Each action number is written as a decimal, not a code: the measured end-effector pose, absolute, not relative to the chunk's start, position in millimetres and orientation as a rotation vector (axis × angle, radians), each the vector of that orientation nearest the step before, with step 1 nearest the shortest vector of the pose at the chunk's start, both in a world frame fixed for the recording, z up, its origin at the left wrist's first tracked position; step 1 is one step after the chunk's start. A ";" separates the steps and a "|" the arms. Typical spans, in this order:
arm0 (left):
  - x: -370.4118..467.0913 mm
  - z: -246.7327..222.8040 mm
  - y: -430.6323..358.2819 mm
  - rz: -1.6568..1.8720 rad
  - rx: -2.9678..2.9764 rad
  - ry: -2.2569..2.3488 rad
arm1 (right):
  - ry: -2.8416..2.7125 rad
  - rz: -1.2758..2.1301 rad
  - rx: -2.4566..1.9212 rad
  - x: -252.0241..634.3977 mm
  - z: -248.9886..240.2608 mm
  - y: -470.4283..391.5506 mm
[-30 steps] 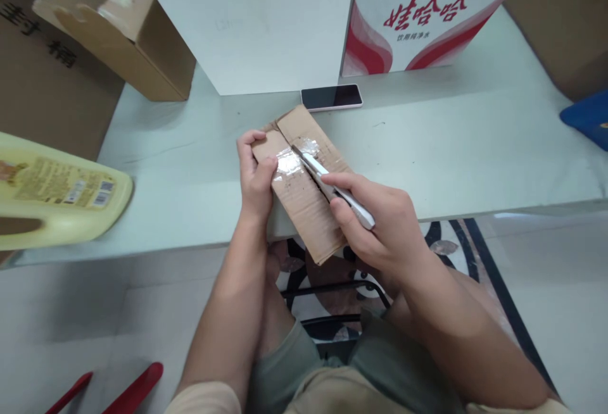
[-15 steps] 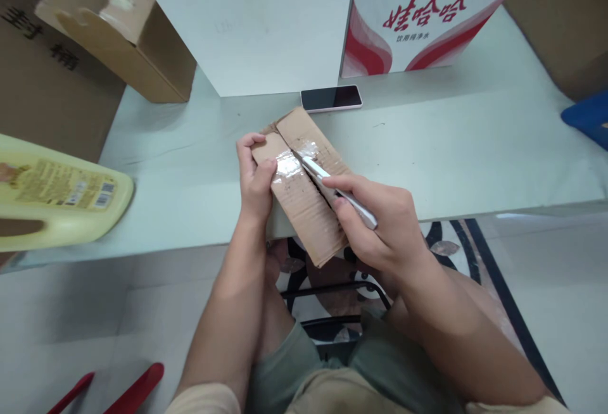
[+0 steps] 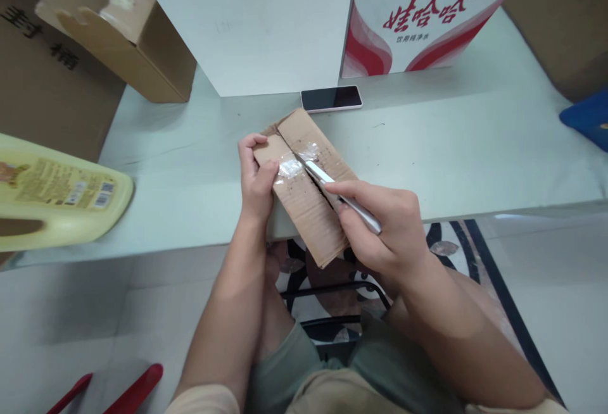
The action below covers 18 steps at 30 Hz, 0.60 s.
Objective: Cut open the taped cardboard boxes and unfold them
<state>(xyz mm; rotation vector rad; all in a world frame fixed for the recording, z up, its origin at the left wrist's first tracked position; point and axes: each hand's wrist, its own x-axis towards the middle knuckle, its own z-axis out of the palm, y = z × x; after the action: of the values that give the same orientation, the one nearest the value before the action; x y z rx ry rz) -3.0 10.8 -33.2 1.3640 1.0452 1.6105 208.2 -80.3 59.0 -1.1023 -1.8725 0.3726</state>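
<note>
A small brown cardboard box lies tilted over the table's near edge, with clear tape across its middle seam. My left hand is closed around its left corner, the thumb on the top face. In my right hand is a silver utility knife, gripped with the fingers along its handle. Its blade tip rests at the seam by the tape, where a dark gap runs toward me. Just behind the box, a phone lies face up.
A white box and a red-and-white carton stand behind the phone. At left are a yellow jug and an open cardboard box. A blue object sits at the right edge. The pale table ends near my lap.
My right hand and the knife have shifted slightly right and toward me along the seam. The box and my left hand have moved a touch to the right.
</note>
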 end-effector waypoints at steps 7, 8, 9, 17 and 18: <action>-2.6 -33.5 11.4 1.618 1.401 1.048 | -1.879 0.383 -1.109 208.1 58.1 -79.1; -2.9 -33.7 11.5 1.618 1.408 1.052 | -1.860 0.375 -1.091 209.2 57.3 -79.7; -3.1 -33.8 11.5 1.618 1.412 1.056 | -1.840 0.373 -1.080 210.3 56.5 -80.4; -1.5 -32.4 8.9 1.631 1.377 1.055 | -1.763 0.454 -1.047 211.4 57.3 -81.2; -1.1 -31.9 8.4 1.628 1.372 1.049 | -1.760 0.467 -1.051 211.2 58.0 -81.2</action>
<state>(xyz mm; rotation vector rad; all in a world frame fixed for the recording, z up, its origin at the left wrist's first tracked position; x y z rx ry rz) -1.1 8.4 -31.9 1.3715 1.0488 1.6277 211.2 -81.2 58.0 -1.0509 -1.7604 0.4671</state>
